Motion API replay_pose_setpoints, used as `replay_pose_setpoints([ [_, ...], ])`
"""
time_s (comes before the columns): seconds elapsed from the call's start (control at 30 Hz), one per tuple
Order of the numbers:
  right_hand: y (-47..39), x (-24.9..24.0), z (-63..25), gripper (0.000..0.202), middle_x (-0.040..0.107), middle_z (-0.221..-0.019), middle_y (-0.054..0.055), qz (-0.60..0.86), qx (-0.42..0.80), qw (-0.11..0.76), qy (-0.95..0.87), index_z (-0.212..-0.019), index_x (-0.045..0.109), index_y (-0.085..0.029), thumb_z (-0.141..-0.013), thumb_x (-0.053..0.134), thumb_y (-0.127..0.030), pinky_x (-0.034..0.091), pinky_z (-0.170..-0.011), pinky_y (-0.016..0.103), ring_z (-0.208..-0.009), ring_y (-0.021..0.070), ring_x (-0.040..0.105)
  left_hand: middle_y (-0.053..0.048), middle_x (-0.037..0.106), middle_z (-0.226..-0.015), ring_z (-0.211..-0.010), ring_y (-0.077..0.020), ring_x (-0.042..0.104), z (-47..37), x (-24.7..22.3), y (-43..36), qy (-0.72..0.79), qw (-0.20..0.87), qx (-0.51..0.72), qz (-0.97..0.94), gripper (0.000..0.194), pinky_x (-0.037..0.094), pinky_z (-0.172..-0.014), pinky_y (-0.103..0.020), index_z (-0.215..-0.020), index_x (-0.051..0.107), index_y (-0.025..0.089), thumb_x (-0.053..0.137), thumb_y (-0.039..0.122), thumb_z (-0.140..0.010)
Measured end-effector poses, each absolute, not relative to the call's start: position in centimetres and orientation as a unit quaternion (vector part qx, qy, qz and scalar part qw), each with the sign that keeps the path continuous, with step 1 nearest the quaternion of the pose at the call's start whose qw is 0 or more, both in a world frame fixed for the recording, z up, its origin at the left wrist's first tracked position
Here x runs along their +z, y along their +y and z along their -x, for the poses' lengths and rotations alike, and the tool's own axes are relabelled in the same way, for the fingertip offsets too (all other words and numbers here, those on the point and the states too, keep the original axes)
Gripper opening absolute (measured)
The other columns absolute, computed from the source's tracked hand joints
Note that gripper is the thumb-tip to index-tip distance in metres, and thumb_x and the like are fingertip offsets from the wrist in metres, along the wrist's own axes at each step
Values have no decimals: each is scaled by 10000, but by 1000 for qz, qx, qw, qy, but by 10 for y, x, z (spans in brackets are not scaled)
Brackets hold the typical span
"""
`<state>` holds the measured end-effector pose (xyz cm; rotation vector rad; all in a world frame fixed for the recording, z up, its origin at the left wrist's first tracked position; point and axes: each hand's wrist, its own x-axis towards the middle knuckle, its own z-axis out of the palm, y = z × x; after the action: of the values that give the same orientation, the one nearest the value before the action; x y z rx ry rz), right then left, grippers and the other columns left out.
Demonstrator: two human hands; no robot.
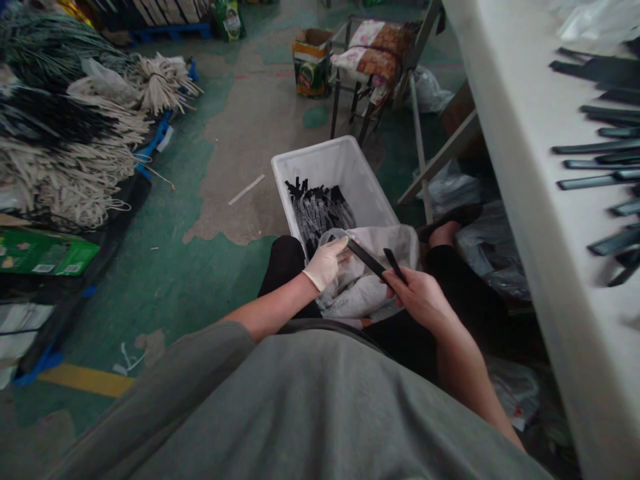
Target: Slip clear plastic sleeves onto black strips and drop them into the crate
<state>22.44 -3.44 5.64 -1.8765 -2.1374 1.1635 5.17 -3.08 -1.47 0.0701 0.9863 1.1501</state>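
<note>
A flat black strip [369, 257] stretches between my two hands above my lap. My left hand [327, 263], in a pale glove, is closed on its far end. The bare right hand [419, 293] grips the near end, where a short black end [395, 265] sticks up; I cannot tell whether it belongs to the same strip. Below the hands lies a clear plastic bag [403, 243] with whitish contents, partly hidden by my hands. Just ahead stands a white plastic bin [367, 177] holding a heap of black strips [323, 212].
A white table [525, 133] on my right carries several black strips [595, 148]. Bundles of cords [65, 160] lie on a pallet at left. A stool with a patterned cushion [373, 53] and a cardboard box [311, 63] stand beyond the bin.
</note>
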Motion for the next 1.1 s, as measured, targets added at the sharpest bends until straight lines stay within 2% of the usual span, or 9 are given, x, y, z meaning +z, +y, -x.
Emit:
replay_pose_setpoints([
  [0.17, -31, 59, -217, 417, 581, -493, 7, 641, 318, 58, -696, -651, 569, -213, -934, 428, -486, 348, -546, 270, -498, 158, 565, -71, 736, -872, -816, -180, 681, -65, -14, -36, 388, 786, 475, -79, 291, 485, -834, -304, -873, 717, 152, 810, 392, -737],
  [0.37, -36, 54, -228, 458, 611, -509, 14, 627, 375, 17, -682, -650, 587, -214, -939, 406, -519, 363, -534, 267, -497, 158, 573, -70, 746, -943, -903, -169, 680, -52, -20, -23, 445, 734, 512, -40, 217, 465, -862, -286, -882, 712, 165, 789, 336, -772],
  [0.57, -32, 52, -221, 455, 609, -515, 13, 638, 363, 48, -677, -661, 582, -210, -947, 392, -508, 370, -547, 267, -499, 151, 571, -85, 737, -855, -826, -190, 676, -69, -24, -36, 412, 781, 457, -105, 240, 470, -827, -304, -895, 742, 141, 760, 358, -795],
  [0.7, -40, 57, -237, 455, 596, -503, 6, 621, 400, 14, -674, -669, 611, -210, -928, 405, -523, 368, -529, 269, -489, 156, 560, -83, 748, -964, -917, -180, 685, -55, -26, -28, 450, 741, 495, -58, 201, 478, -859, -284, -916, 736, 164, 766, 322, -795],
  [0.87, -45, 46, -236, 449, 600, -528, 23, 622, 346, 34, -701, -623, 577, -209, -938, 418, -487, 383, -559, 278, -537, 170, 579, -77, 752, -943, -876, -172, 697, -52, -25, -30, 444, 772, 452, -55, 216, 499, -854, -288, -935, 731, 162, 777, 316, -791],
  [0.97, -40, 36, -228, 423, 696, -693, 60, 625, 337, 107, -695, -761, 671, -189, -960, 410, -455, 446, -604, 290, -625, 192, 644, -76, 753, -922, -847, -172, 698, -59, -17, -38, 437, 789, 429, -54, 175, 507, -843, -292, -914, 725, 159, 744, 307, -823],
  [1.03, -40, 33, -228, 392, 750, -941, 94, 614, 324, 206, -689, -984, 718, -183, -975, 410, -425, 512, -698, 306, -786, 212, 705, -82, 752, -929, -857, -172, 698, -56, -10, -40, 443, 789, 424, -45, 158, 507, -850, -292, -922, 719, 156, 710, 298, -853],
  [1.1, -41, 31, -229, 341, 702, -1226, 101, 570, 298, 277, -714, -1146, 708, -218, -961, 477, -387, 533, -859, 335, -1032, 233, 697, -87, 748, -923, -862, -169, 698, -49, -3, -39, 449, 792, 411, -45, 144, 505, -849, -285, -942, 713, 152, 673, 276, -879],
])
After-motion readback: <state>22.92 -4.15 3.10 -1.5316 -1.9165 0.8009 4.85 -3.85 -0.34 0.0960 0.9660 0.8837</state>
